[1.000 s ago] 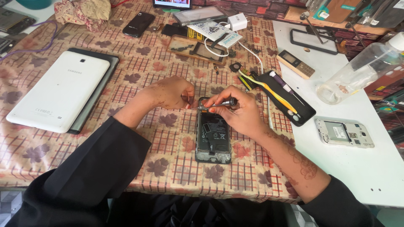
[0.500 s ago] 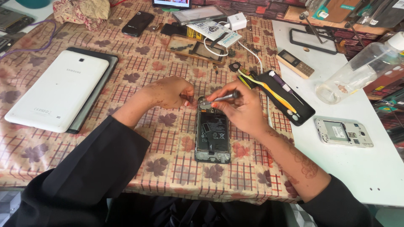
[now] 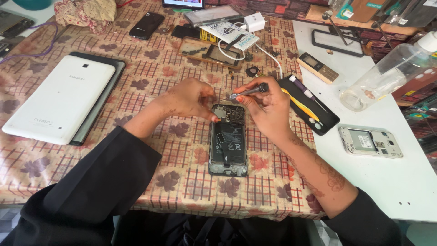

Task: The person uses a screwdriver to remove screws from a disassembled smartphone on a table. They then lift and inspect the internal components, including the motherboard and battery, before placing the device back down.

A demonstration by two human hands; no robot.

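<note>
An opened smartphone (image 3: pixel 228 141) lies back-up on the patterned tablecloth, its battery and circuit board exposed. My left hand (image 3: pixel 190 98) rests at the phone's top left corner, fingertips touching its upper edge. My right hand (image 3: pixel 268 107) grips a small metal screwdriver (image 3: pixel 248 91), held nearly level, with its tip pointing left just above the top of the phone.
A white tablet (image 3: pixel 59 104) lies on a dark tablet at the left. A black tool tray (image 3: pixel 309 105) with yellow tools sits right of my hand. A silver phone frame (image 3: pixel 369 141), a clear bottle (image 3: pixel 387 77), a small bar phone (image 3: pixel 317 67) and several phones and parts fill the back.
My right hand has raised the screwdriver a little and tilted it closer to level. My left hand stays at the phone's top corner.
</note>
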